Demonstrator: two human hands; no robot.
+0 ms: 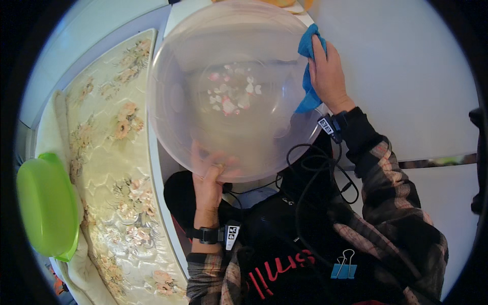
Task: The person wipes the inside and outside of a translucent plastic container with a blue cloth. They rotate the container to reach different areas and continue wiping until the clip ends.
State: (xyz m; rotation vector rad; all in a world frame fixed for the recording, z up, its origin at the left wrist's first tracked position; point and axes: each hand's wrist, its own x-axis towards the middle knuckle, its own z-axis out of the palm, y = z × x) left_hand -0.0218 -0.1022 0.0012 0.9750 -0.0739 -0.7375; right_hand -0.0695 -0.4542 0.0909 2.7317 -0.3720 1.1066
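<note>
A large round basin of translucent plastic (pixel 244 141) is held up before me, with a printed cluster of white and pink petals at its centre. My left hand (pixel 209 167) grips its near rim, thumb on the near side and fingers seen blurred through the plastic. At the right rim, my right hand (pixel 328 74) holds a blue cloth (pixel 310 93) against the basin, the cloth folded over the edge. Part of the cloth is hidden under the fingers.
A floral padded mattress (pixel 126 164) lies to the left, with a green plastic basin (pixel 47 207) on its far side. White panels (pixel 392 84) stand at the right. A black cable (pixel 301 190) hangs loosely between my arms.
</note>
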